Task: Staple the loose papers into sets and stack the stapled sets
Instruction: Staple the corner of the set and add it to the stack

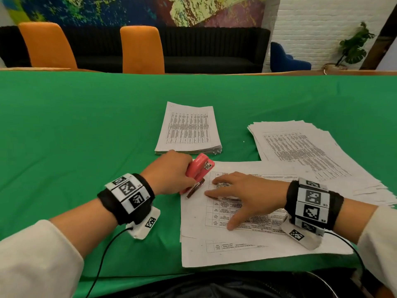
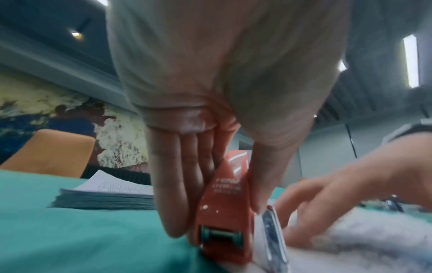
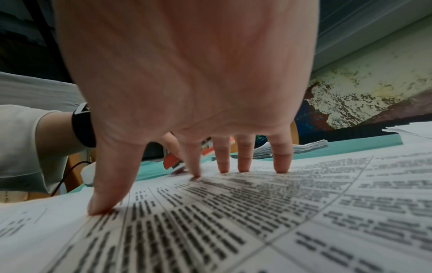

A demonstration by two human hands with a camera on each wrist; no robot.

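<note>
The left hand [image 1: 169, 172] grips the small red plastic stapler [image 1: 198, 168] at the far-left corner of the printed white paper set [image 1: 247, 250], where the right hand [image 1: 247, 195] presses with fingers [image 3: 243, 157] spread flat

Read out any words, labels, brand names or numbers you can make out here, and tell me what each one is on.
None can be quoted with confidence.
Red stapler in the left hand: white embossed lettering on its side, too blurred to read.
Sheets under the right hand: printed tables, text too small and blurred.
Neat paper stack and fanned pile: print unreadable.
Wristband markers: black-and-white code squares with tiny digits, illegible.
</note>
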